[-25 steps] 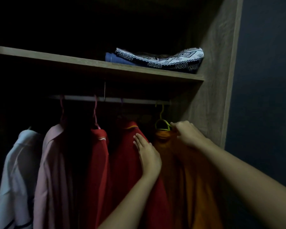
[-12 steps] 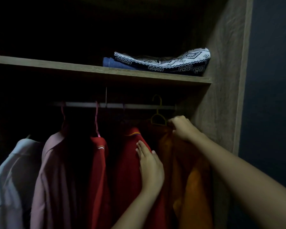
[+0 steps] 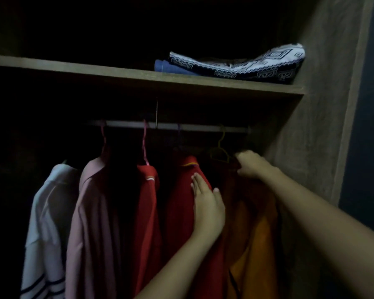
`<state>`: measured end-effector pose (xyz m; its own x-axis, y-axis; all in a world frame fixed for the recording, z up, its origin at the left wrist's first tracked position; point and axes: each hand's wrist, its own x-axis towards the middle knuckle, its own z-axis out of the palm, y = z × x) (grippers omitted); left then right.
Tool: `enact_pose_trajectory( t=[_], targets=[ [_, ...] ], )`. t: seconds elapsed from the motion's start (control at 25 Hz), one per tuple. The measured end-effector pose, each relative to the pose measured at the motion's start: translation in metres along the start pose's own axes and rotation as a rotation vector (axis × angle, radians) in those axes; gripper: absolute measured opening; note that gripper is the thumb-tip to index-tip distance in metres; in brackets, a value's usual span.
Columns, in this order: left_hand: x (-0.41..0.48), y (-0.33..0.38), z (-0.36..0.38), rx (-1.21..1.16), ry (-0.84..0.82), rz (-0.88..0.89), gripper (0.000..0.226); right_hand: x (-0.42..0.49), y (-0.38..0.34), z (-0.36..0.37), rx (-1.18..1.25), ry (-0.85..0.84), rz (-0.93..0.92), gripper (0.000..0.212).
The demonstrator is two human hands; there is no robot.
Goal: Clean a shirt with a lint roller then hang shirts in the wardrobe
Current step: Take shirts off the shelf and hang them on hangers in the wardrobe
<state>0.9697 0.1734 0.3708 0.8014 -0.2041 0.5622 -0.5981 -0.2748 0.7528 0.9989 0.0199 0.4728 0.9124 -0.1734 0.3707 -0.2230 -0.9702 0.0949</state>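
Left hand (image 3: 207,209) lies flat against the red shirt (image 3: 186,212), fingers (image 3: 195,182) straight and pressed together, thumb out toward the orange shirt (image 3: 255,234); it appears to hold the red cloth aside. Right hand (image 3: 249,164) is at the collar of the orange shirt, fingers curled in and pinching the cloth or the yellow hanger (image 3: 219,153) shoulder — too dark to tell which. No lint roller in view.

Orange shirt hangs at the far right of the row, just beside the wardrobe wall (image 3: 324,126). Yellow hanger hook appears to sit over the rail (image 3: 171,127), but the seat is in shadow and not confirmed.

Risks, judged from this position:
- hook only half over the rail; letting go would drop hanger and shirt
- collar slides off the hanger's right arm if the pinch pulls sideways
- orange cloth bunches against the wall and creases
- left hand pushing harder drags the red shirt's hanger along the rail into the next red shirt (image 3: 147,212) and pink shirt (image 3: 91,223)

Folded cloths (image 3: 235,65) on the shelf (image 3: 117,75) above are well clear of both hands
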Motion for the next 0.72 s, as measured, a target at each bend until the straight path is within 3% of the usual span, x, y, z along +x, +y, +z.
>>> enact_pose_trajectory(
  t=[0.2,0.32,0.52,0.72],
  targets=[
    [-0.015,0.009,-0.059,-0.003,0.121,0.253,0.06,-0.05,-0.026,-0.008,0.356,0.496,-0.19,0.047],
    [-0.031,-0.002,-0.109,0.037,0.233,0.264,0.056,-0.102,-0.07,0.017,0.524,0.634,-0.302,0.042],
    [-0.096,-0.061,-0.184,0.205,0.154,0.173,0.053,-0.194,-0.186,0.106,0.58,0.395,-0.445,0.04],
    [-0.186,-0.133,-0.263,0.412,0.036,0.248,0.053,-0.283,-0.304,0.18,0.507,0.09,-0.663,0.043]
  ],
)
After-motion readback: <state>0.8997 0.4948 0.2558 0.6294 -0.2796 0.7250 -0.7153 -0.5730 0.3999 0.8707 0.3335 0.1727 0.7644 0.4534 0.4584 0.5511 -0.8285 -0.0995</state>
